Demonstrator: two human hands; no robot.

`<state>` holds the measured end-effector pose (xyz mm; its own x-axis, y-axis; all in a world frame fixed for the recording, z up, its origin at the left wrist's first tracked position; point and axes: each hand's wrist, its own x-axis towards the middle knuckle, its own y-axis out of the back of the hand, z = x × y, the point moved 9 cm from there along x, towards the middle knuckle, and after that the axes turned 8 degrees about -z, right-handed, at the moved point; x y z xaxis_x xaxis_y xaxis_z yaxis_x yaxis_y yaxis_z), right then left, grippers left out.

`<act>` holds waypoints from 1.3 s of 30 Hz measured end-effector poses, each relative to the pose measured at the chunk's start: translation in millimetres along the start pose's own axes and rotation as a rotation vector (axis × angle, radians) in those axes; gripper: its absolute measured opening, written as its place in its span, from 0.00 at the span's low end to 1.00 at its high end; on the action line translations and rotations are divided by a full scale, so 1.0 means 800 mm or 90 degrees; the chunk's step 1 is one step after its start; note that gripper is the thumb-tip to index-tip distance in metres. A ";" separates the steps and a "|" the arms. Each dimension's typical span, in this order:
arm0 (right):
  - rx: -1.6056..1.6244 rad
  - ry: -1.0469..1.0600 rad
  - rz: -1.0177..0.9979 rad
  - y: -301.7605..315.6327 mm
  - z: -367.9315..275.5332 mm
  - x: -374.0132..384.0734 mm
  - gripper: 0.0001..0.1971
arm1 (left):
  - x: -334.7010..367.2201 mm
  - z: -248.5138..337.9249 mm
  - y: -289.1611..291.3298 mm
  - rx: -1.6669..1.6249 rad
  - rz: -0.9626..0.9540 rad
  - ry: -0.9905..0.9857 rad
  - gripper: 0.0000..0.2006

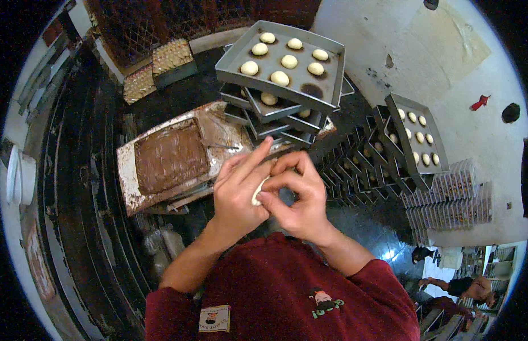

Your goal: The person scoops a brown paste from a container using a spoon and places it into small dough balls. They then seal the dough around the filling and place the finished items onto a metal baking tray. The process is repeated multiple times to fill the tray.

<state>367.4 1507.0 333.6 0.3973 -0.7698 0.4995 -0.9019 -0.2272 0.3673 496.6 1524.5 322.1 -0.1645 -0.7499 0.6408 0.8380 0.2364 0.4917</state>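
I have the pale dough piece (257, 195) held in both hands on the near side of the table (223, 122): the left hand (237, 192) cradles it, partly closed with fingers outstretched, while the right hand (300, 199) pinches it. Its visible sliver slants forward-right; the top tray (301, 53) lies ahead, its near-right corner closer to my right hand.

Dough (257, 194) between hands (235, 193), tray stack (278, 94) beyond
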 end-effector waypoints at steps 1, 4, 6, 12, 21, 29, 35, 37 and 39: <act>0.073 -0.049 0.038 0.000 -0.001 -0.010 0.08 | -0.010 0.011 0.006 0.017 0.004 -0.026 0.27; 0.024 -0.023 -0.068 -0.016 -0.027 -0.029 0.10 | -0.027 0.038 0.016 0.014 -0.020 0.010 0.20; -0.083 0.044 -0.072 -0.020 -0.052 -0.043 0.10 | -0.042 0.048 0.020 0.057 -0.057 -0.047 0.11; 0.664 -0.186 0.252 -0.057 0.071 -0.180 0.29 | -0.049 0.070 -0.018 -0.136 -0.204 -0.018 0.10; 0.697 -0.134 0.168 0.014 0.036 -0.156 0.32 | 0.006 0.149 -0.094 0.158 -0.330 -0.179 0.25; 0.415 0.150 0.481 0.220 0.053 -0.158 0.12 | 0.063 0.147 -0.223 -0.319 -0.187 -0.018 0.16; 0.721 -0.107 0.443 0.299 0.145 -0.168 0.15 | 0.110 0.195 -0.321 -0.111 -0.242 -0.226 0.12; 0.723 -0.194 0.413 0.302 0.171 -0.185 0.15 | 0.126 0.177 -0.353 -0.194 -0.271 -0.166 0.29; 0.740 -0.036 0.414 0.322 0.173 -0.183 0.17 | 0.161 0.168 -0.388 -0.326 -0.295 -0.040 0.41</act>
<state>53.2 1478.5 246.3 -0.1398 -0.9485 0.2844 -0.5544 -0.1630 -0.8161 145.2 1437.7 330.8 -0.5813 -0.6620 0.4731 0.8118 -0.4318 0.3931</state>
